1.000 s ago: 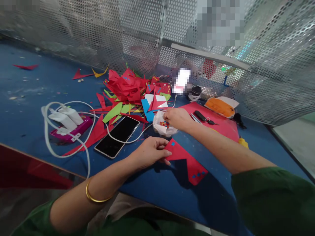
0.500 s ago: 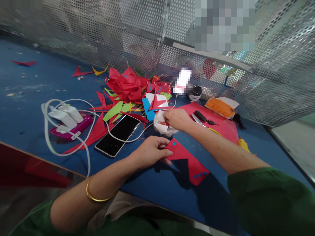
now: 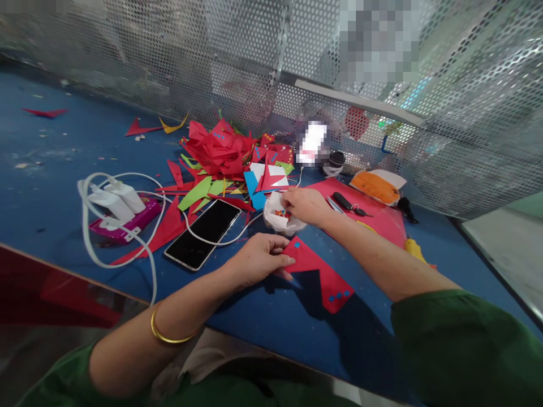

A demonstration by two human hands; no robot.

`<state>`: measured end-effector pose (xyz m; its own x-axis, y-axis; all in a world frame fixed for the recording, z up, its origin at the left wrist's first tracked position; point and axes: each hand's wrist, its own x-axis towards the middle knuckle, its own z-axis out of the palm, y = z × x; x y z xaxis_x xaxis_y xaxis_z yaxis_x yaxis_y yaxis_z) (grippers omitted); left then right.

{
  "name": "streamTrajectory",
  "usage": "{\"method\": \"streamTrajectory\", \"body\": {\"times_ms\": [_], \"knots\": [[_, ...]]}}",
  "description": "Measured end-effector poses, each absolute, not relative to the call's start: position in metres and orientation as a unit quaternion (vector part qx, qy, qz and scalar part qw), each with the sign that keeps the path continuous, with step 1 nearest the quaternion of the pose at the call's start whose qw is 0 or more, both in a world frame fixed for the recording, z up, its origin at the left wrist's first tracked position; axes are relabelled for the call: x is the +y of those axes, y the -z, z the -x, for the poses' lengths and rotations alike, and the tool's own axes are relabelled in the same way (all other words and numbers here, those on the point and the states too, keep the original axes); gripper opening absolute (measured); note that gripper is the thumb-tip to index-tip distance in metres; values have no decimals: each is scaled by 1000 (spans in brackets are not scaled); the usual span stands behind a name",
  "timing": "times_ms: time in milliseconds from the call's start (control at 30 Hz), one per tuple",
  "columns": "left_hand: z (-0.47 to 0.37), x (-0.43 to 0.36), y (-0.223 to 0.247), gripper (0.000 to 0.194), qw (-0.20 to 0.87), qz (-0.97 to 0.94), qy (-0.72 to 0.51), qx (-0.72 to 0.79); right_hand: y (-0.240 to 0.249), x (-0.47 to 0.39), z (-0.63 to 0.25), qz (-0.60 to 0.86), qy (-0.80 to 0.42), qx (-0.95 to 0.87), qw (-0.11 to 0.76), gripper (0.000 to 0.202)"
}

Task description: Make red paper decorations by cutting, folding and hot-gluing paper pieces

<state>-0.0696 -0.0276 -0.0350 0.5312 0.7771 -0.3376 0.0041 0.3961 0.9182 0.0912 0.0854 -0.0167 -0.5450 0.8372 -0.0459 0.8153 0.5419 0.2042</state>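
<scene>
Red paper piece point(image 3: 326, 270) lies right of lower centre; the left hand point(image 3: 263, 257) pinches its left end. Right hand point(image 3: 307, 206) reaches into the white bowl point(image 3: 278, 227), mid-frame; fingertips hidden, grip cannot be told.

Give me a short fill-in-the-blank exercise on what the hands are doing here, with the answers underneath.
The left hand holds a ____ paper piece.
Near its lower end, that piece bears ____ blue marks.
The right hand is at a ____ container.
Both sleeves are ____.

Missing words: red; three; white; green.
</scene>
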Motion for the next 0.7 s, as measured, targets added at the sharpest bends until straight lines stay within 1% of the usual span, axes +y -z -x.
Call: {"method": "streamTrajectory", "body": {"times_ms": [300, 433, 567, 700], "knots": [[70, -26, 37, 10, 732, -490, -268, 391, 19, 90, -83, -457, -68, 882, 97, 24], [70, -26, 37, 12, 728, -490, -264, 400, 18, 92, -80, -461, -58, 880, 101, 22], [71, -26, 38, 12, 726, -493, -264, 401, 17, 91, -83, -468, -38, 879, 86, 21], [71, -25, 40, 11, 721, -498, -267, 402, 14, 89, -89, -489, -21, 871, 45, 20]]}}
